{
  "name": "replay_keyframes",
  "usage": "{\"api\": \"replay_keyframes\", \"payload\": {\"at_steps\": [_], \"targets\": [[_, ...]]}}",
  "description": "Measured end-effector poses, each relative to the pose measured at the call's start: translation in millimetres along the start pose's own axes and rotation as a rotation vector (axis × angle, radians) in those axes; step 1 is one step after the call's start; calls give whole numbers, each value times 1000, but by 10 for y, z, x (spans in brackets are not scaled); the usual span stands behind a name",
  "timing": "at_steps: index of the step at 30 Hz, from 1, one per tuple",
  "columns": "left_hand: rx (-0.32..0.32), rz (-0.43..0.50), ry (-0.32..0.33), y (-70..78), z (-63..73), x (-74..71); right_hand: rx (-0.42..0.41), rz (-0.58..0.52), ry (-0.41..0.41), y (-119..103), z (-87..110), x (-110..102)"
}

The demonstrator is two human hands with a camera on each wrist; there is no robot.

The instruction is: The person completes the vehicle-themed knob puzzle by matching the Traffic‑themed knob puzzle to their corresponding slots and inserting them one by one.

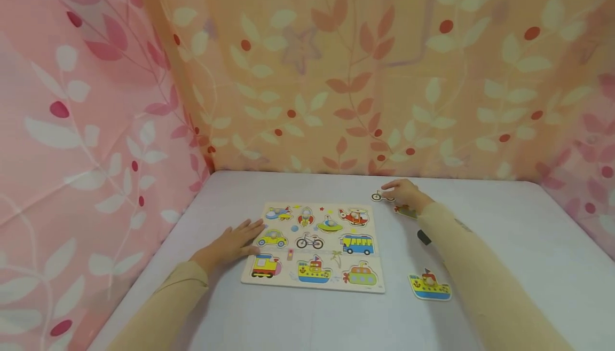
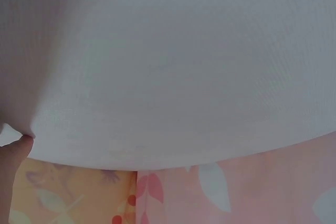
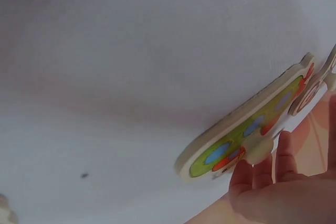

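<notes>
A wooden puzzle board with vehicle pictures lies flat on the white table. My left hand rests with spread fingers at the board's left edge; part of a finger shows in the left wrist view. Beyond the board's far right corner, my right hand pinches a bicycle puzzle piece, partly covered by its fingers. Just under that hand is a green submarine piece with a knob, close to the other fingers. A yellow and blue boat piece lies right of the board.
A small dark object shows beside the right sleeve. Floral curtains stand behind the white table and along its sides. The right forearm passes over the table between the boat piece and the right side.
</notes>
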State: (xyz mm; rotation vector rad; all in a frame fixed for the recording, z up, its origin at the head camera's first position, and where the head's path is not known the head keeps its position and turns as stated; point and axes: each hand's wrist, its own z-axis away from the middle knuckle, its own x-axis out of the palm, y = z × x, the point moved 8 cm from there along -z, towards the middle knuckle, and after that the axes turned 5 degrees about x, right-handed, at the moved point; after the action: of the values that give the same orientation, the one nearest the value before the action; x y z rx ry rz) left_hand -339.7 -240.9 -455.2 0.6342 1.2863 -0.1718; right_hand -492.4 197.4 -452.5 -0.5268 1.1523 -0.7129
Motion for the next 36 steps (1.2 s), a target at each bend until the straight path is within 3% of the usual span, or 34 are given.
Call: {"api": "replay_keyframes", "payload": {"at_steps": [6,13,20,27,36], "targets": [[-4,-13,-8,11,-16,-12,53,118,43,2,-10,-8],[-10,-1,-16,65,-30,-57,65,146,69,-116,125,-30],[-29,-9,-23,37,-20,-53,85,101,86,-132,136,-38],[-9,-1,-16,58,-23,-62,78,26,96,-93,117,-70],[-18,19,-18,49,15,-19,50,-73,26,-65,74,-60]]}}
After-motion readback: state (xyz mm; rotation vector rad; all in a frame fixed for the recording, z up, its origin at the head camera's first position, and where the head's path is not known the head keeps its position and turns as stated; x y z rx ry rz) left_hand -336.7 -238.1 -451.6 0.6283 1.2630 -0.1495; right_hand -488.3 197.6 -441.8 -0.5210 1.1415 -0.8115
